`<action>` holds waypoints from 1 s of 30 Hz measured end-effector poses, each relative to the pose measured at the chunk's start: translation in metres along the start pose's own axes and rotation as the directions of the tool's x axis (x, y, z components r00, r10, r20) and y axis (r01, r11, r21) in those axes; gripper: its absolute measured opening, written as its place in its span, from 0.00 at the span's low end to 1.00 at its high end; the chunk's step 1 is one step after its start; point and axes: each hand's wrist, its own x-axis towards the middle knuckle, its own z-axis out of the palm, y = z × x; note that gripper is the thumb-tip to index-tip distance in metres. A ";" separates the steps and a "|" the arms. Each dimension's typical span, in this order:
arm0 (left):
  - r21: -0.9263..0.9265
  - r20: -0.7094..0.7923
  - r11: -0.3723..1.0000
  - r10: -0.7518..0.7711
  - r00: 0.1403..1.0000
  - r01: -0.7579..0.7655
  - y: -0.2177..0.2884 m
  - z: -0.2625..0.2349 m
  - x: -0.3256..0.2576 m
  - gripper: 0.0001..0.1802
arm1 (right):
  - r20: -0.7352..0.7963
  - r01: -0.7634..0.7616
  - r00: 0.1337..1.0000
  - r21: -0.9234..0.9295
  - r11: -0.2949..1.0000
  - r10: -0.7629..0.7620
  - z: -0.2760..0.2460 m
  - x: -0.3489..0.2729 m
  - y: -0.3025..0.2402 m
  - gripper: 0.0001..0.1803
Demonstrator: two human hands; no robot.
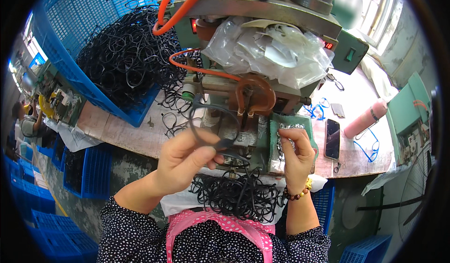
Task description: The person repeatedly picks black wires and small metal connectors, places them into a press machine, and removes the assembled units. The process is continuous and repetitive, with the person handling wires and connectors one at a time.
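One dark eyeglass frame (226, 143), in the head view, is pinched in the left hand (180, 162); the right hand (298, 160), thumb and forefinger nearly together, is over a green tray (273, 143). Picking from it seems in hand; the next move likely calls for a steady frame. Left fingers cover part of the frame; whether the right hand grips anything cannot be told.
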 end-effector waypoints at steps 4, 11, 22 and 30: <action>0.008 -0.245 0.998 0.064 0.967 -0.064 0.000 -0.003 0.007 0.12 | 0.069 0.066 0.995 0.044 0.997 -0.069 0.021 0.007 -0.012 0.10; 0.072 -0.341 0.975 0.224 0.913 -0.212 -0.007 -0.020 0.034 0.12 | 0.113 -0.128 0.988 0.274 0.953 0.100 0.069 -0.002 -0.015 0.31; 0.335 -0.189 0.932 0.214 0.958 -0.142 -0.013 0.006 0.011 0.10 | 0.194 -0.213 0.970 0.390 0.896 0.146 0.065 0.002 -0.017 0.28; 0.439 -0.040 0.896 0.096 0.995 -0.069 -0.032 0.016 0.027 0.08 | 0.037 -0.153 0.988 0.315 0.937 0.149 0.020 -0.002 -0.005 0.18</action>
